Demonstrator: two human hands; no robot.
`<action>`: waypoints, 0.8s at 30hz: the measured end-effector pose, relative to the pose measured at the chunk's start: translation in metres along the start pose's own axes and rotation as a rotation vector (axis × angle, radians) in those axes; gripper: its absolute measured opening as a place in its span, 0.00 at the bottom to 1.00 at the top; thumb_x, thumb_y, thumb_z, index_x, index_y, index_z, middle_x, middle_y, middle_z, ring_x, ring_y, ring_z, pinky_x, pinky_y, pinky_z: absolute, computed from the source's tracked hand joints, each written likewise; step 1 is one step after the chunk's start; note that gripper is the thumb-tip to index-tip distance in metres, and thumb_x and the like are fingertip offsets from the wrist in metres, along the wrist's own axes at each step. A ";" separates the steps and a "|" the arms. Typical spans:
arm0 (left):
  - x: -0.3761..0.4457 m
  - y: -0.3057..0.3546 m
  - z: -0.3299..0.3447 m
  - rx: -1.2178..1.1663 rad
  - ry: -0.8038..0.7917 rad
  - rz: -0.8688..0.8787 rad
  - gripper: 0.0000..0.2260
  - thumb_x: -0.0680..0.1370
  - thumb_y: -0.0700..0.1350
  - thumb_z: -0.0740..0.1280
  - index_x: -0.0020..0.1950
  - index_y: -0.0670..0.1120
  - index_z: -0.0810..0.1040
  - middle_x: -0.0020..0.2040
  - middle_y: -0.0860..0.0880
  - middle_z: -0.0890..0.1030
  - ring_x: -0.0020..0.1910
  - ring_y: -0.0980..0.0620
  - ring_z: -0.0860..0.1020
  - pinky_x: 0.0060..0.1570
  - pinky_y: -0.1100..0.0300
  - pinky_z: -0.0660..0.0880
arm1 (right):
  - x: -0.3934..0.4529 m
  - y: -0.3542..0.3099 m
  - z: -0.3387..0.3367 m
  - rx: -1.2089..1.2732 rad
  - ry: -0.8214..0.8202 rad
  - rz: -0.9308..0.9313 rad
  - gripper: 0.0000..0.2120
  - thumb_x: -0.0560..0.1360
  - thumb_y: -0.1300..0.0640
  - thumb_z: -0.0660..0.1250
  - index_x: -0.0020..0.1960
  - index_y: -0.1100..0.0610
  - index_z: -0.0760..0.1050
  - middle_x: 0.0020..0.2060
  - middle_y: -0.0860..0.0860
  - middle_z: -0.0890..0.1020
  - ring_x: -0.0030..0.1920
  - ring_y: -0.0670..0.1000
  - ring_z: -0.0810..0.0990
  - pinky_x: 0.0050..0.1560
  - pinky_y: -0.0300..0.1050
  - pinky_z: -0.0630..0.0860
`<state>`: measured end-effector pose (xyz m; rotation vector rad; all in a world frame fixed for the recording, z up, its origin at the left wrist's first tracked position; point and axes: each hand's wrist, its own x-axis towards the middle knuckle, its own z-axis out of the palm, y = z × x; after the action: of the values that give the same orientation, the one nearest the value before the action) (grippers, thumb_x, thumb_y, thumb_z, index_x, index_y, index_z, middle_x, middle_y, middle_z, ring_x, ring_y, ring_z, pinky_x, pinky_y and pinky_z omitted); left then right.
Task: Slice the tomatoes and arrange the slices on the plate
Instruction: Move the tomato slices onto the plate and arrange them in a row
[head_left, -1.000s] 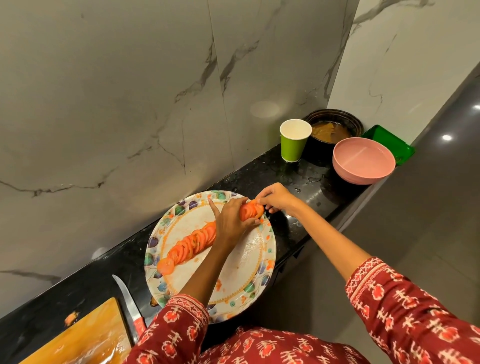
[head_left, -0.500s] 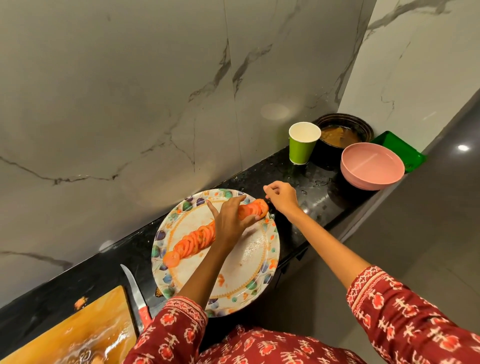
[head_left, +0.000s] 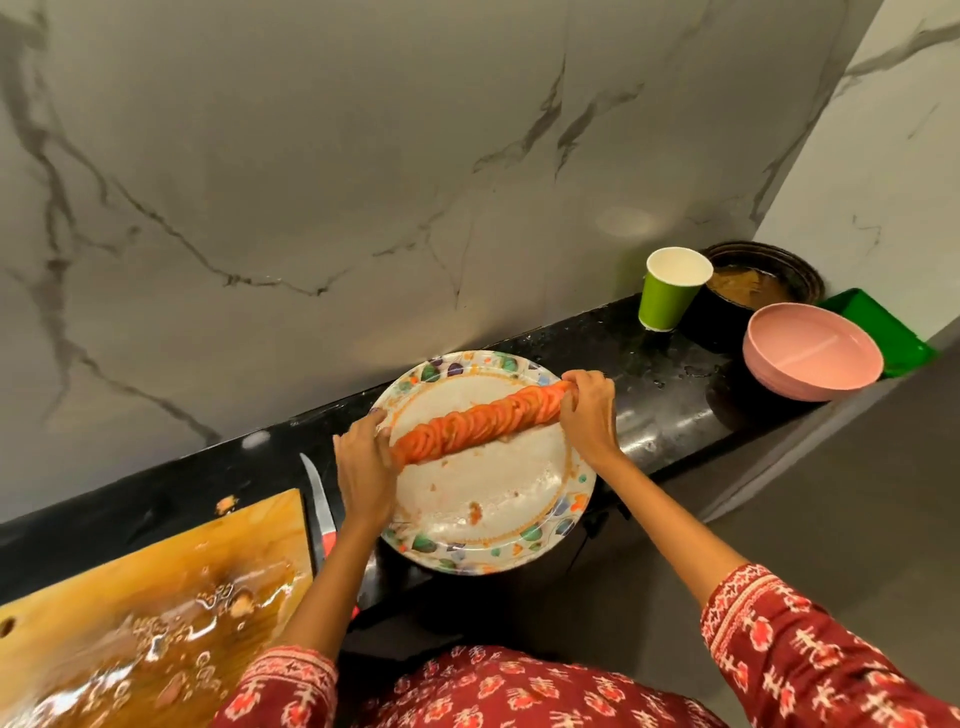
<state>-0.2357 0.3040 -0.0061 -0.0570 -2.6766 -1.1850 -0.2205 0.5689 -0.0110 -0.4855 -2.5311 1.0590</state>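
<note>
A row of overlapping tomato slices (head_left: 478, 421) runs slantwise across the flowered plate (head_left: 498, 504) on the black counter. My left hand (head_left: 366, 467) rests at the row's lower left end, its fingers fairly straight and pressing against the last slice. My right hand (head_left: 589, 415) is at the upper right end, fingers curled over the end slices. Juice and small tomato bits smear the plate's bare lower half.
A red-handled knife (head_left: 319, 504) lies between the plate and a wet wooden cutting board (head_left: 156, 597) at the left. At the right stand a green paper cup (head_left: 670, 291), a dark bowl (head_left: 758, 280), a pink bowl (head_left: 810, 353) and a green tray (head_left: 883, 327). The marble wall is close behind.
My left hand slid from the middle of the row to its left end. The slices now form one unbroken line. My right hand stays at the right end.
</note>
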 end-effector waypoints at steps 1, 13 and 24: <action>-0.003 -0.004 -0.005 -0.002 -0.038 -0.020 0.18 0.79 0.48 0.56 0.62 0.39 0.74 0.60 0.40 0.77 0.62 0.41 0.72 0.72 0.43 0.51 | -0.001 -0.003 0.001 0.009 0.000 -0.007 0.29 0.71 0.48 0.46 0.55 0.66 0.76 0.51 0.63 0.76 0.53 0.61 0.71 0.47 0.40 0.61; -0.017 -0.024 -0.025 0.260 -0.048 -0.062 0.21 0.71 0.41 0.73 0.63 0.45 0.75 0.53 0.44 0.79 0.59 0.44 0.73 0.70 0.38 0.43 | -0.003 -0.012 0.004 -0.054 0.023 -0.004 0.13 0.74 0.64 0.57 0.55 0.65 0.75 0.51 0.64 0.76 0.53 0.62 0.72 0.51 0.51 0.69; -0.017 -0.021 -0.019 0.365 0.002 -0.047 0.14 0.71 0.44 0.73 0.57 0.45 0.80 0.45 0.42 0.81 0.54 0.45 0.75 0.69 0.38 0.39 | -0.022 -0.013 0.014 -0.133 0.056 -0.035 0.10 0.75 0.67 0.59 0.54 0.64 0.75 0.51 0.62 0.76 0.54 0.61 0.72 0.52 0.55 0.70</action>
<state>-0.2184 0.2764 -0.0121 0.0645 -2.8588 -0.6900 -0.2098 0.5419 -0.0147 -0.4975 -2.5617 0.8559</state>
